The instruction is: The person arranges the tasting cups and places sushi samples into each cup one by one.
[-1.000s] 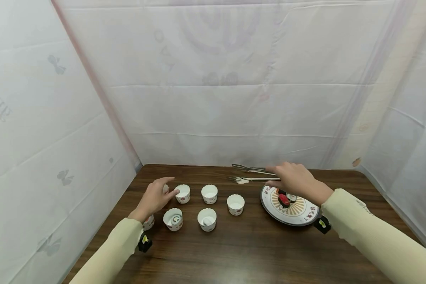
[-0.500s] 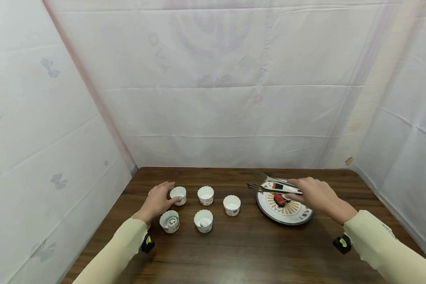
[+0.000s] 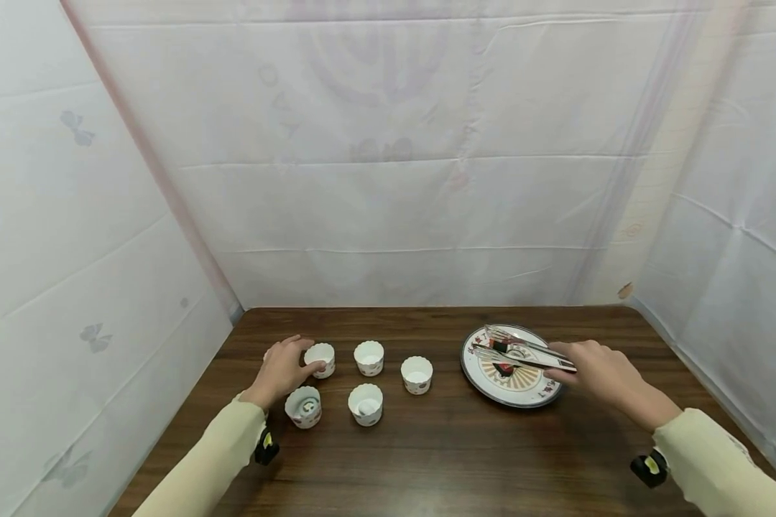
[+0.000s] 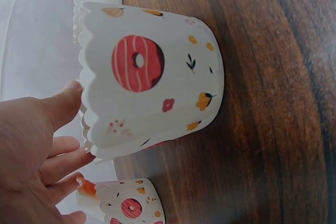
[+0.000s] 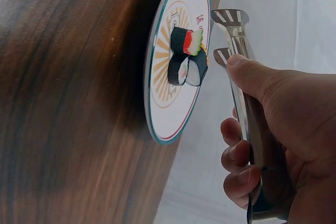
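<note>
My right hand [image 3: 600,370] grips a pair of metal serving tongs [image 3: 532,360] with slotted ends, parted above the plate. Several toy-like sushi pieces [image 5: 185,66] sit together on the round white plate [image 3: 520,397], close to the tong tips but apart from them in the right wrist view. My left hand [image 3: 281,370] is beside a white paper baking cup [image 3: 320,361], thumb near its rim, fingers loosely bent. A large paper cup [image 4: 178,77] with a printed doughnut fills the left wrist view; whether the thumb touches its rim is unclear.
More paper cups stand left of the plate: a back cup [image 3: 368,359], a right cup [image 3: 417,376], a front cup [image 3: 365,406] with something pale inside, and a cup [image 3: 303,408] holding a swirled roll. White cloth walls [image 3: 375,237] enclose the wooden table [image 3: 388,474].
The right hand has moved right and lower with the tongs, whose tips are now over the sushi. The left hand stays by the cups. The head view has shifted slightly.
</note>
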Available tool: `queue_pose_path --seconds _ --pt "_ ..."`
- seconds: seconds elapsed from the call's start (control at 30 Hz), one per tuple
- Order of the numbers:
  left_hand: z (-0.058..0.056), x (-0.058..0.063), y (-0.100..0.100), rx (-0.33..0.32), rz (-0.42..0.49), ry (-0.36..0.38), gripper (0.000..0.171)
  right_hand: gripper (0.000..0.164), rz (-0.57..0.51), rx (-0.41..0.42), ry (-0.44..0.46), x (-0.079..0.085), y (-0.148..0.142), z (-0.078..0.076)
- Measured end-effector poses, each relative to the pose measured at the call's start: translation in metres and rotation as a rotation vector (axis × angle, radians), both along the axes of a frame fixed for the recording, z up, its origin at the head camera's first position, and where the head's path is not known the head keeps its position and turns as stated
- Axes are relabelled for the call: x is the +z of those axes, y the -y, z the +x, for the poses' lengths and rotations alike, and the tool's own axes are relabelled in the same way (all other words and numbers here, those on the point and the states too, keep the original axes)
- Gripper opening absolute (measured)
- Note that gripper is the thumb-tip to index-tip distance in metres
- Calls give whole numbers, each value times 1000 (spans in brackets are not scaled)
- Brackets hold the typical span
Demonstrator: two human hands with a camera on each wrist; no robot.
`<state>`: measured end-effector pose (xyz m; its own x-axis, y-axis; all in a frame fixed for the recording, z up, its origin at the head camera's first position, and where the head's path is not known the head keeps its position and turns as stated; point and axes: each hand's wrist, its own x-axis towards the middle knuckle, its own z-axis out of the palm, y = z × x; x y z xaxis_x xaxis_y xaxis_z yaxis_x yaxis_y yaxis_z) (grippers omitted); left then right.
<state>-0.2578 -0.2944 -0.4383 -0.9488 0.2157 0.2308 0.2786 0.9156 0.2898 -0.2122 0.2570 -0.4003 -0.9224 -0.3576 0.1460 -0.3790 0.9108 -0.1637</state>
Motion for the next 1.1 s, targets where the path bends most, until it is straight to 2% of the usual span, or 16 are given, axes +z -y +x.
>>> queue_pose_path --seconds 0.17,0.47,0.67,1.1 --pt "0 0 0 7 -1 5 49 52 -2 -16 14 -2 -7 6" --pt "-2 -1 -1 10 -7 24 48 49 -10 -48 -11 -10 -14 15" --pt "-2 -1 1 8 10 10 48 49 -9 -58 4 -14 -17 20" --pt "-4 -1 1 -1 3 23 47 49 -20 -47 -24 -20 -22 27"
